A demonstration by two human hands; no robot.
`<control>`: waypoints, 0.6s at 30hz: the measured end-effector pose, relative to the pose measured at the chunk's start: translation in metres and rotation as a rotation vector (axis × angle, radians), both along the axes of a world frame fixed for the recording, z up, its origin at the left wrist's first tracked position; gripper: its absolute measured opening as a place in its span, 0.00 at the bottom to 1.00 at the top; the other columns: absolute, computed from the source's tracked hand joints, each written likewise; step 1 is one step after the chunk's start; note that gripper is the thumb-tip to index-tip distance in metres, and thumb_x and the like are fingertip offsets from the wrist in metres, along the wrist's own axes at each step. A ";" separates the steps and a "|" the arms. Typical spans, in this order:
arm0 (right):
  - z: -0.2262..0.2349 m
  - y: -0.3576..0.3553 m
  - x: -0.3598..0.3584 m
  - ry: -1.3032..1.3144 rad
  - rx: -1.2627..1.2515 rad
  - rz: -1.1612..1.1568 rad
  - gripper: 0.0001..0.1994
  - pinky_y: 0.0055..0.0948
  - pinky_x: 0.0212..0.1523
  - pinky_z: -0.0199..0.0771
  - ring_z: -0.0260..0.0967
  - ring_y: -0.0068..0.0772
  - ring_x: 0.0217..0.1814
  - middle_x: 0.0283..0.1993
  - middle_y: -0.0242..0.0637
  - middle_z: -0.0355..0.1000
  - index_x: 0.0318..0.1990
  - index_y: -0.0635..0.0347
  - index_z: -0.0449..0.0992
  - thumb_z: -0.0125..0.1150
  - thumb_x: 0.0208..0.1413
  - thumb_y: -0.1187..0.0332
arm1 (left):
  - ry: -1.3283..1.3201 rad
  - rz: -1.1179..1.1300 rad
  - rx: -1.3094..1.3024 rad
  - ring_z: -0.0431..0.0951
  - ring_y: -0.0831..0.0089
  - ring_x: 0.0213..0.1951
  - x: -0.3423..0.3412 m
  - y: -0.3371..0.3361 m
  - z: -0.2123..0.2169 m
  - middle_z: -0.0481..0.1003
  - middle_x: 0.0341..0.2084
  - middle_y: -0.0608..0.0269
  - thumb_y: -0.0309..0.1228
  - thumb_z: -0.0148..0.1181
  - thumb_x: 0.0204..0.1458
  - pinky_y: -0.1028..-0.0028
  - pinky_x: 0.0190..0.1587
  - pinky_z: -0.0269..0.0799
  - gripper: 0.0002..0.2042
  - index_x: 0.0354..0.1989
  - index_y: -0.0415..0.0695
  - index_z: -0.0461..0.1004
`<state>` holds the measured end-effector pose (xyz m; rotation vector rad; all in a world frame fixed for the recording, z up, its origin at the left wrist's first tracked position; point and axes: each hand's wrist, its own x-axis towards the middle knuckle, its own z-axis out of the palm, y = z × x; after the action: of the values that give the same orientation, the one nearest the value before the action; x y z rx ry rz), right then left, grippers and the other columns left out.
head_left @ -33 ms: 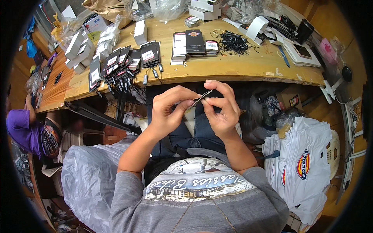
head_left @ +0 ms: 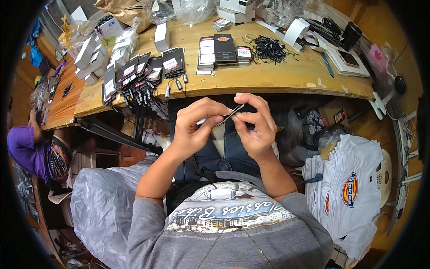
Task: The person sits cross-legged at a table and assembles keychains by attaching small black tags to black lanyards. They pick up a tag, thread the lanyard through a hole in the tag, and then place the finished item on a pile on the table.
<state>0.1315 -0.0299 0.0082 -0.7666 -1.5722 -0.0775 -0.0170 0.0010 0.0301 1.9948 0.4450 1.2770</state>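
While both hands pinch it with closed fingers, left hand [head_left: 197, 125] and right hand [head_left: 255, 123], the thin dark tag [head_left: 234, 112] sits edge-on.

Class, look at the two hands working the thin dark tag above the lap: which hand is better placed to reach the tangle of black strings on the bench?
Probably the right hand: the black strings lie on its side, while the left hand pinches the tag.

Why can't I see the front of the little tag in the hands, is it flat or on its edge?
On its edge: the tag shows only a thin dark line.
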 end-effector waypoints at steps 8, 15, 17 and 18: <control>0.003 -0.002 -0.002 0.067 -0.181 0.299 0.11 0.24 0.29 0.65 0.64 0.32 0.31 0.29 0.38 0.64 0.24 0.62 0.66 0.61 0.31 0.81 | -0.121 -0.292 -0.615 0.69 0.80 0.30 -0.006 0.012 -0.010 0.70 0.27 0.64 0.21 0.53 0.41 0.80 0.35 0.64 0.04 0.27 0.34 0.69; -0.011 0.000 -0.008 0.433 -0.403 0.547 0.12 0.22 0.30 0.64 0.64 0.30 0.30 0.29 0.37 0.64 0.27 0.63 0.66 0.60 0.31 0.82 | 0.019 -0.222 -0.492 0.64 0.84 0.27 -0.001 0.008 -0.017 0.67 0.22 0.68 0.24 0.50 0.44 0.83 0.31 0.61 0.03 0.26 0.36 0.67; -0.010 0.000 -0.008 0.382 -0.442 0.516 0.11 0.22 0.30 0.64 0.64 0.29 0.30 0.29 0.37 0.64 0.27 0.64 0.67 0.59 0.32 0.83 | 0.086 -0.169 -0.449 0.63 0.84 0.27 -0.002 0.008 -0.018 0.66 0.23 0.69 0.23 0.48 0.46 0.84 0.31 0.60 0.03 0.25 0.37 0.67; -0.009 0.001 -0.008 0.356 -0.461 0.501 0.11 0.22 0.30 0.64 0.64 0.29 0.30 0.29 0.36 0.64 0.27 0.64 0.67 0.58 0.32 0.83 | 0.102 -0.138 -0.435 0.63 0.84 0.27 -0.001 0.006 -0.016 0.66 0.22 0.68 0.24 0.47 0.47 0.84 0.31 0.60 0.03 0.26 0.36 0.65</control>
<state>0.1235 -0.0293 -0.0007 -0.6672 -1.4054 0.7695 -0.0182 0.0068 0.0145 1.6916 0.5699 0.9055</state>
